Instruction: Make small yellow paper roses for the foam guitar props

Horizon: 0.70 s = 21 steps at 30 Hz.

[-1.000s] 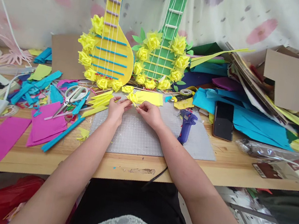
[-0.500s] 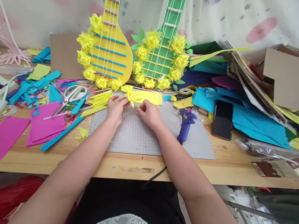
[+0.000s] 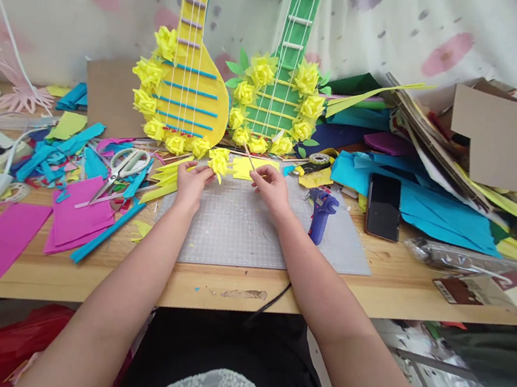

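My left hand [image 3: 194, 183] is closed on a yellow paper flower [image 3: 218, 162], pinching its lower edge over the left side of the grey cutting mat [image 3: 235, 236]. A little to the right, my right hand [image 3: 270, 187] pinches a thin wooden stick [image 3: 249, 156], which slants up and left, clear of the flower. Behind the right hand lies a stack of yellow paper [image 3: 242, 167]. Folded yellow strips [image 3: 165, 178] are just left of the left hand. A blue hot glue gun [image 3: 321, 214] stands on the mat, right of the right hand.
Yellow [image 3: 196, 92] and green [image 3: 277, 103] paper instruments with yellow flowers lean at the back. Scissors [image 3: 125, 170], magenta sheets [image 3: 82, 216] and blue scraps lie left. A phone [image 3: 385, 206] rests by blue paper at right. The glue gun's cord [image 3: 274, 299] hangs over the front edge.
My hands have moved apart: the left went slightly left with the flower, the right moved right with the stick, which now points upward away from the flower.
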Available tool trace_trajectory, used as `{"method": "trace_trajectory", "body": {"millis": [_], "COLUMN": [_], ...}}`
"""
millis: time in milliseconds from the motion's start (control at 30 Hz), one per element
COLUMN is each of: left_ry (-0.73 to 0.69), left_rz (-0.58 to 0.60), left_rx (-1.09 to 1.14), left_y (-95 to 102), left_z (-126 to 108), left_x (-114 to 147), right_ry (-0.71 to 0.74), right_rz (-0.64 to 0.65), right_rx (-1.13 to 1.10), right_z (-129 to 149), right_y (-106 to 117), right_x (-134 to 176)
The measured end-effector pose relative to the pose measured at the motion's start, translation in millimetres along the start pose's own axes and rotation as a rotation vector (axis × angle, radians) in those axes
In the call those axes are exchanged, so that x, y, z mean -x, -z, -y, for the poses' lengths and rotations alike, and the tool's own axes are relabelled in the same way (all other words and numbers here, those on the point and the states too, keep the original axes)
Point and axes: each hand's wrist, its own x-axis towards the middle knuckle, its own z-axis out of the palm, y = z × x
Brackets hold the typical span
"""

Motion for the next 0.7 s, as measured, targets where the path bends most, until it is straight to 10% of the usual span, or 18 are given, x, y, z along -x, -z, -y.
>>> {"method": "trace_trajectory", "body": {"millis": [167, 700], "left_ry": [0.093, 0.164], "left_rz": [0.194, 0.241], "left_rx": [-0.117, -0.137], "left_y": [-3.6, -7.4], "left_z": [6, 2], "left_x": [10, 18], "right_ry": [-0.083, -0.272], "right_rz": [0.069, 0.080], "right_rx": [-0.203, -0.715], "right_z": [-2, -2], "right_y": [-4, -1], "right_x": [-1, -2]}}
